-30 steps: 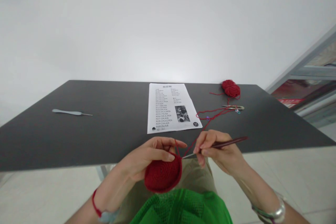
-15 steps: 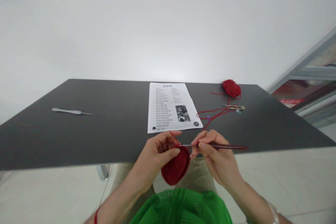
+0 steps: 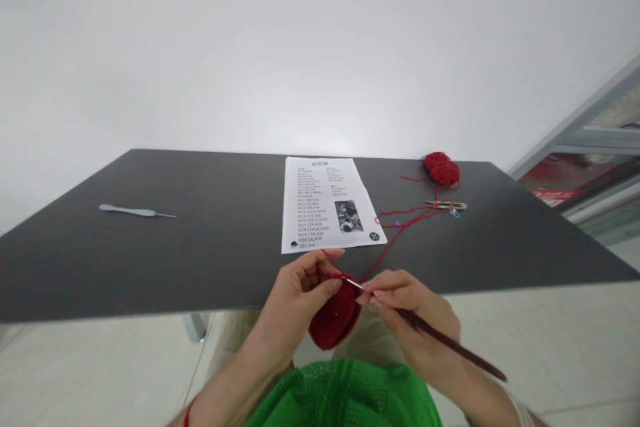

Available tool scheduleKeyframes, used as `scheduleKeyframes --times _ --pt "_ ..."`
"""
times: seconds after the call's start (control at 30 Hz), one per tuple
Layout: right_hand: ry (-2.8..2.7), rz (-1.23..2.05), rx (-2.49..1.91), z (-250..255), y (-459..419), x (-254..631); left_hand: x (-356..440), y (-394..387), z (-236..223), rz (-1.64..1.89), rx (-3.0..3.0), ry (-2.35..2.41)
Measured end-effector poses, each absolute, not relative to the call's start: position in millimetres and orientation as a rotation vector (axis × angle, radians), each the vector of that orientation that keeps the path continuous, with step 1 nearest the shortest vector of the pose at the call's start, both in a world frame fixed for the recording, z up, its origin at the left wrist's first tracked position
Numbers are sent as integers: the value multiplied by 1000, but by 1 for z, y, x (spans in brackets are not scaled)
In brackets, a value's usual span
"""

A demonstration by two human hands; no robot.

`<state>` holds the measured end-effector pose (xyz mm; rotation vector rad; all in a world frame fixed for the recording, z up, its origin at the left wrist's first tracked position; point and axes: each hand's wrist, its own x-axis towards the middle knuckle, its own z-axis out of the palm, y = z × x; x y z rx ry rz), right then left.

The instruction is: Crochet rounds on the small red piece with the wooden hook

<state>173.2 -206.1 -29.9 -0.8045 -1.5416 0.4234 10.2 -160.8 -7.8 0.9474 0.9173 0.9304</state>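
My left hand (image 3: pixel 295 300) pinches a round red crocheted piece (image 3: pixel 334 320) at the near table edge, with the red yarn strand over its forefinger. My right hand (image 3: pixel 410 313) grips a dark crochet hook (image 3: pixel 450 343), its metal tip poked into the rim of the piece. The hook's handle slants down to the right. The yarn runs across the dark table (image 3: pixel 225 233) to a red yarn ball (image 3: pixel 442 168) at the far right.
A printed pattern sheet (image 3: pixel 327 203) lies mid-table. A pale blue crochet hook (image 3: pixel 135 212) lies at the left. Small scissors with stitch markers (image 3: pixel 447 205) sit near the yarn ball. Green mesh fabric (image 3: pixel 345 393) covers my lap. A metal frame (image 3: pixel 580 120) stands right.
My left hand lifted the red piece up and rightward toward the table edge. The hook's handle swung from pointing up-right to pointing down-right, its tip staying in the piece.
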Motion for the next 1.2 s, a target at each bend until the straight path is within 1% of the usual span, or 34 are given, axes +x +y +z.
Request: scheduleKeyframes --times 0.37,0.53,0.7,0.9,1.03,1.13,1.2 --pt "-1666 121 -930 -44 -211 159 19 -168 -11 1012 983 991" --pt "-1898 -15 -763 -64 -194 172 20 -171 -18 988 843 906" --pt "-2047 -271 -659 -61 -184 183 19 -167 -24 900 638 833" --pt "-1983 -263 -781 -62 -195 174 22 -167 -20 970 708 878" --pt "-1908 -238 -764 -57 -195 174 20 -166 -20 911 703 835" --pt "-1970 -314 -706 -54 -194 176 19 -165 -21 828 641 786" --pt "-1990 -346 -736 -58 -195 175 21 -167 -21 870 657 812"
